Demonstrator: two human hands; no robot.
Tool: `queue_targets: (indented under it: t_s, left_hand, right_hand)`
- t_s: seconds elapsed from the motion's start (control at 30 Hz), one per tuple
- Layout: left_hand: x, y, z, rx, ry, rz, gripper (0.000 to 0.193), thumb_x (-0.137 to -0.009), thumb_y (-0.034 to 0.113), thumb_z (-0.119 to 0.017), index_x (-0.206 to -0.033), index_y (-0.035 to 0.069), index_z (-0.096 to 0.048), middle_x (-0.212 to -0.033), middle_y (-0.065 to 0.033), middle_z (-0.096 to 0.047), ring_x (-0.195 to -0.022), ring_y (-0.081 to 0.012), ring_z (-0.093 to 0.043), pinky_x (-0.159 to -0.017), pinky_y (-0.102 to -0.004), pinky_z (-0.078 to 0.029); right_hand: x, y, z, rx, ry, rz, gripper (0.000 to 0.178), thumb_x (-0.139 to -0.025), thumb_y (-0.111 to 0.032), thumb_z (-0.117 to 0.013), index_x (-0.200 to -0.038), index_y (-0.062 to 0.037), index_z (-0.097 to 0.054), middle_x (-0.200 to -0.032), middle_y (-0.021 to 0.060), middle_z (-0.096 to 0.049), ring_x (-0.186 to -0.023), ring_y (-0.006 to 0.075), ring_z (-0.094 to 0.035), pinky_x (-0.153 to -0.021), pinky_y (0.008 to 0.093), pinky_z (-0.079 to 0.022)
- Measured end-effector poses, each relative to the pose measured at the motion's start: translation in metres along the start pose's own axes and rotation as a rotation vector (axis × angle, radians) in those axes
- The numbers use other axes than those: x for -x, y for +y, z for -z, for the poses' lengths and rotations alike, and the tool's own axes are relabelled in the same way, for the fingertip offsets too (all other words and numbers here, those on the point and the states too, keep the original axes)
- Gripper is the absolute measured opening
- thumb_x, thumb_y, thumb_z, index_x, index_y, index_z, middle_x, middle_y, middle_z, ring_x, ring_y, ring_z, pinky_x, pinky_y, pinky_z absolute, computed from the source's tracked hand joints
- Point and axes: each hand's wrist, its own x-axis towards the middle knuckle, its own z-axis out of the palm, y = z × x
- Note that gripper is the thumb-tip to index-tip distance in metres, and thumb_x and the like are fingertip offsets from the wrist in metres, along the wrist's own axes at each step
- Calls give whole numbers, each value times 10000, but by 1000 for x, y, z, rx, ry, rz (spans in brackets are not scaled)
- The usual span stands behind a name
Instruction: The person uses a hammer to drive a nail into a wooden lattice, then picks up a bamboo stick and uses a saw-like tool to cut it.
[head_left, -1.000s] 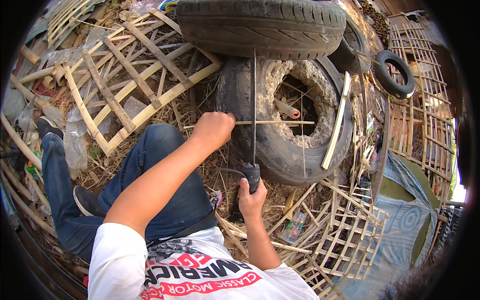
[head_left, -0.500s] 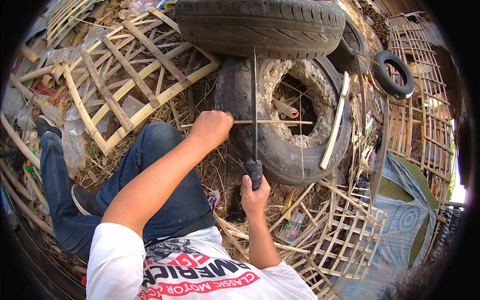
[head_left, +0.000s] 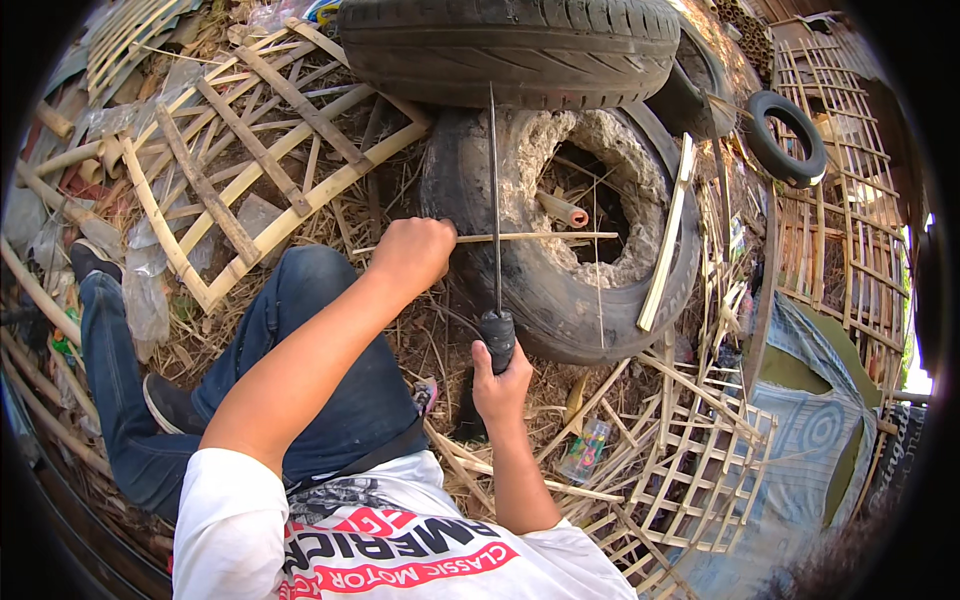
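My left hand point(head_left: 414, 254) is closed around a thin bamboo strip point(head_left: 560, 237), which reaches rightward across the hole of a concrete-filled tire point(head_left: 560, 325). In my right hand point(head_left: 502, 385) is the black-wrapped handle of a long machete point(head_left: 495, 190). Its narrow dark blade points away from me and crosses the strip just right of my left fist. Whether blade and strip touch, I cannot tell. Another tire point(head_left: 510, 50) stands on edge beyond the blade tip. A wider split bamboo piece point(head_left: 668, 235) leans on the right side of the concrete-filled tire.
A bamboo lattice frame point(head_left: 225, 200) lies at the far left. A smaller woven lattice point(head_left: 700, 470) rests at the near right beside blue cloth point(head_left: 800, 440). One small tire point(head_left: 787, 140) sits at the far right. Bamboo scraps and a plastic packet point(head_left: 585, 450) litter the ground.
My right hand and the machete have shifted slightly left and toward the far side. My left hand keeps its hold on the strip and has barely moved.
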Motion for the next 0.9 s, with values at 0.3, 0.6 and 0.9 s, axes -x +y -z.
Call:
queue_targets:
  t_s: [0.3,0.6,0.9]
  left_hand:
    - [1,2,-1,-2,36,-12,41,-697,35,-577,-696,-6,-584,-614,-214,-611,-606,-346,-649,-546,-418,-532]
    - [1,2,-1,-64,61,-11,31,-670,43,-608,-669,12,-612,-635,-191,-631,-615,-319,-660,-556,-386,-538]
    - [1,0,-3,-68,33,-30,59,-683,73,-598,-693,16,-606,-648,-198,-632,-619,-335,-654,-568,-403,-535]
  right_hand:
    - [0,1,3,-7,-18,-22,304,-818,-272,-690,-888,11,-602,-680,111,-630,-605,171,-587,-600,308,-467]
    - [0,10,0,-41,-37,-6,306,-820,-271,-686,-892,15,-605,-688,115,-632,-618,181,-594,-612,318,-472]
    - [-1,19,-2,-76,-32,55,291,-863,-251,-651,-873,33,-586,-654,0,-553,-582,72,-464,-539,244,-397]
